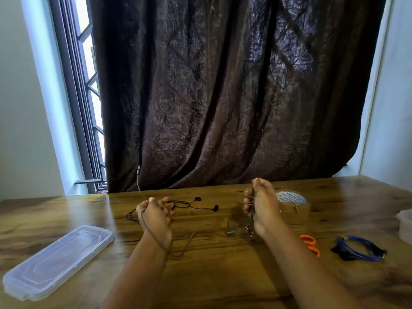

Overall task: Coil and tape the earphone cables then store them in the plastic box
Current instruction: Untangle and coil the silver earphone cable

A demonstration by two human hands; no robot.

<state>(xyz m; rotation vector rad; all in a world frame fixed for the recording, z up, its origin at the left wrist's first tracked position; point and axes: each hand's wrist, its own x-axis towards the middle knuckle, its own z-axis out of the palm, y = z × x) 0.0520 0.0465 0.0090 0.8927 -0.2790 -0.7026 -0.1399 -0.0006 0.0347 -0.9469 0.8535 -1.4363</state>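
Observation:
My right hand [262, 204] is raised above the wooden table [211, 275], and loops of a thin grey earphone cable [249, 198] are wound around its fingers. The same cable runs down across the table [196, 235] and over my left wrist. My left hand [156, 216] holds it with curled fingers; the plug end swings up in front of the curtain [138, 170]. A black pair of earphones [196, 205] lies loose behind my left hand. The clear plastic lid [60, 259] lies at the left front. An edge of the plastic box [404, 226] shows at far right.
A roll of brown packing tape [293, 207] stands just right of my right hand. Orange-handled scissors [311, 245] and a coiled blue cable [359, 250] lie at the right front. A dark curtain [234, 92] hangs behind the table's far edge.

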